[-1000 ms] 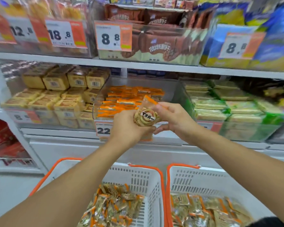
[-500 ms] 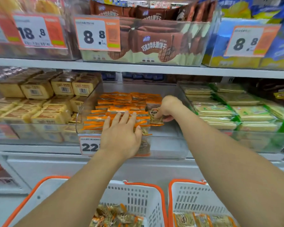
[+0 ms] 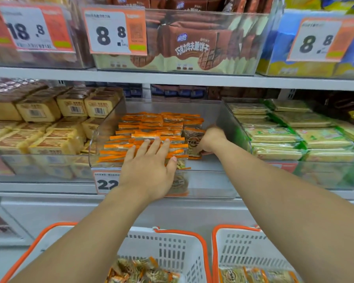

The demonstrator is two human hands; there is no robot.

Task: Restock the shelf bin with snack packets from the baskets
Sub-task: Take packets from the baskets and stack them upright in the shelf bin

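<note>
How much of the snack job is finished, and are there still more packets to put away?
Partly done. The clear shelf bin already holds rows of orange packets. Right now the right hand is setting one snack packet upright at the rows' right end, while the left hand lies flat on the front rows. Still left: bare bin floor on the right, and more packets in the left basket and the right basket.

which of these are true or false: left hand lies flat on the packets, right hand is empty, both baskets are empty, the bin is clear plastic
1. The left hand lies flat on the orange packets. True.
2. The right hand is empty. False: it holds a snack packet at the right end of the stack.
3. Both baskets are empty. False: the left basket and right basket each hold packets.
4. The shelf bin is clear plastic. True.
</note>
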